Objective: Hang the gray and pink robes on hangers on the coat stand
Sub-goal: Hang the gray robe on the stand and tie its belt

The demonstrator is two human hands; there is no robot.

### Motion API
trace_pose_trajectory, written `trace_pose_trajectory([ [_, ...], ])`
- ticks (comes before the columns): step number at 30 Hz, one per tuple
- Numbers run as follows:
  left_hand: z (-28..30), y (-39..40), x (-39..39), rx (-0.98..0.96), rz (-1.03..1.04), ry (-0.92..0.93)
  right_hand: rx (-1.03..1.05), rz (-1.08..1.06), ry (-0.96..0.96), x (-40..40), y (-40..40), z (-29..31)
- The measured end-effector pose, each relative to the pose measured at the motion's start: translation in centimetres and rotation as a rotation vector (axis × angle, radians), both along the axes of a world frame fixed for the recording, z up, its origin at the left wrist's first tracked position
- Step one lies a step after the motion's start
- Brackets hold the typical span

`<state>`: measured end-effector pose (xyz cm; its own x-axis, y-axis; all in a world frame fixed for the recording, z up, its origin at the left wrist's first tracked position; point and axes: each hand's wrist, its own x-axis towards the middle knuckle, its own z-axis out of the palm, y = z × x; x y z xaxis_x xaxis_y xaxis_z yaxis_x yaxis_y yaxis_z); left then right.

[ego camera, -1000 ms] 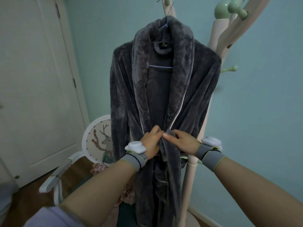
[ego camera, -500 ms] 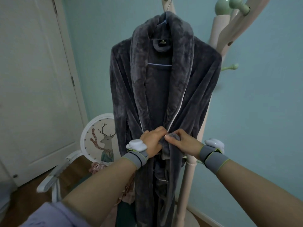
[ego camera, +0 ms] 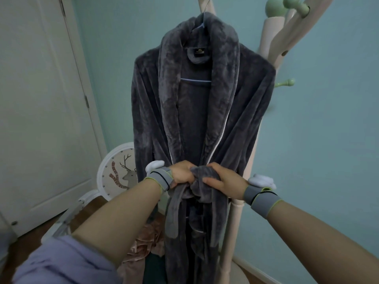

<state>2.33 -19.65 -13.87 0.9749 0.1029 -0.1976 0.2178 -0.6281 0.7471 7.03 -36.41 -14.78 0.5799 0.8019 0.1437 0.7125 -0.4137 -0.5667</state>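
Compared with a second ago, both hands have gone from pinching the front edges of the plush dark gray robe (ego camera: pixel 196 111) together to gripping its matching fleece belt (ego camera: pixel 202 177) at the waist: the left hand (ego camera: pixel 182 174) is wrapped round one strand, fingers (ego camera: pixel 187 168) curled tight, and the right hand (ego camera: pixel 222 179) clutches the bunched fabric beside it, thumb across the front, the two hands almost touching. The view has also dropped a little, so the robe fills more of the frame. To judge by this, the belt is being tied or cinched, which would close the front. The gray robe itself already hangs on a thin blue-barred wire hanger (ego camera: pixel 195 80) hooked onto the pale wooden coat stand with green pegs (ego camera: pixel 275 46), so that half of the task looks done. Nothing here is a true container; the crumpled pink robe (ego camera: pixel 143 244) lies on the white chair with a deer picture on its round back (ego camera: pixel 118 173), below left, not yet hung.
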Motion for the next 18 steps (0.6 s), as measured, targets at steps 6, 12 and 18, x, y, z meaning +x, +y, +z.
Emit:
trace_pose_trajectory([
  [6, -3.2, 0.1, -0.4, 0.465, 0.271, -0.308, 0.12, -0.124, 0.301, 0.6, -0.1, -0.9],
  [12, -4.8, -0.4, -1.1, 0.226, 0.424, -0.314, 0.19, -0.161, 0.396, 0.3, 0.4, -1.6],
  [18, -4.3, -1.0, -1.8, -0.142, 0.384, -0.228, 0.194, -0.176, 0.397, 0.5, 0.3, -2.1],
])
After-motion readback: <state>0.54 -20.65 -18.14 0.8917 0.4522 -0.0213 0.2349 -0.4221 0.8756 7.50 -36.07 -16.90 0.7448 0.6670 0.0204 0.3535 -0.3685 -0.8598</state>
